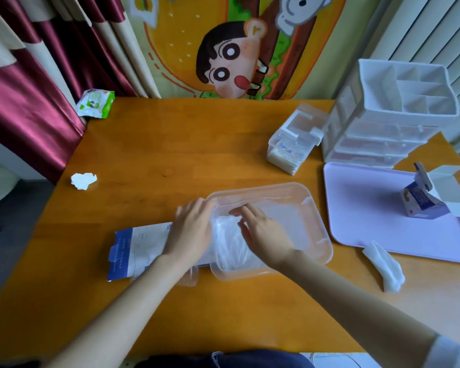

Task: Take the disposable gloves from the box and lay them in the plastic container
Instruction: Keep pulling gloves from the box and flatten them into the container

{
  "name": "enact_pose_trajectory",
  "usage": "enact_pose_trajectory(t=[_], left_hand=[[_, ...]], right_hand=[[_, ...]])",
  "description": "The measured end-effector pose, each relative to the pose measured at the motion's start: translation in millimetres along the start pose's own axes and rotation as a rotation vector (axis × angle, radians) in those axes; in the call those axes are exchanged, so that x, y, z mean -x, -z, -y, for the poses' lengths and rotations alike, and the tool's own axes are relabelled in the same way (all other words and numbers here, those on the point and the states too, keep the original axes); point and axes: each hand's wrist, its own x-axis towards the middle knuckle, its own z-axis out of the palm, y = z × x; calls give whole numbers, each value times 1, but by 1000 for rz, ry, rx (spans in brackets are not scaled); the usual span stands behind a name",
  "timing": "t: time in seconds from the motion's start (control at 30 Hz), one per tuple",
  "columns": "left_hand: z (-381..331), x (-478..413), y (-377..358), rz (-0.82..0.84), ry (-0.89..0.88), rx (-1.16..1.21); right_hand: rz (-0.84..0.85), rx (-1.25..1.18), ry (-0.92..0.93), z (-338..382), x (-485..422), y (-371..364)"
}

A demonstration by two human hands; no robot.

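Observation:
A clear plastic container (314, 208) stands on the wooden table in front of me. A wad of thin clear disposable gloves (230, 245) lies in its left half. My right hand (263, 232) rests flat on the gloves, fingers spread, pressing them down. My left hand (190, 232) lies at the container's left rim, its fingers touching the edge of the gloves. The white and blue glove box (133, 251) lies flat on the table to the left, partly under my left wrist. Whether more gloves are in the box is hidden.
A lilac tray (369, 208) with a small open carton (425, 200) sits to the right. White drawer organiser (393, 115) and small clear box (295, 144) stand at the back right. A folded tissue (385, 266), crumpled paper (83, 180) and wipes pack (96, 103) lie around.

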Motion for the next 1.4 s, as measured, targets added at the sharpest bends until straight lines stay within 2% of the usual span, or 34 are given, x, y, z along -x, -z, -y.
enact_pose_trajectory(t=[0.1,0.2,0.33,0.47,0.6,0.77,1.03,1.1,1.17,1.27,1.33,1.4], left_hand=[[46,23,10,30,317,79],[92,45,6,157,451,62],[112,64,-7,277,429,116],[108,66,-10,259,407,128],[111,67,-7,339,382,91],[111,66,-11,387,406,40],[99,53,-3,416,450,18],[85,44,6,276,485,63],[65,35,18,63,463,168],[29,24,34,-187,240,270],[3,20,43,-133,113,279],[-20,16,47,72,91,220]], right_hand=[[5,-12,168,34,-6,-15],[91,-12,258,61,-15,-35],[282,140,152,84,-32,-72],[417,320,-34,85,-48,-94],[486,305,-84,87,-60,-89],[387,155,-155,78,-66,-77],[77,-155,-294,52,-73,-10],[7,-205,-336,47,-70,4],[-50,-216,-371,44,-66,14],[-76,-205,-425,42,-61,23],[-86,-228,-451,42,-57,28],[-90,-275,-473,44,-54,32]])
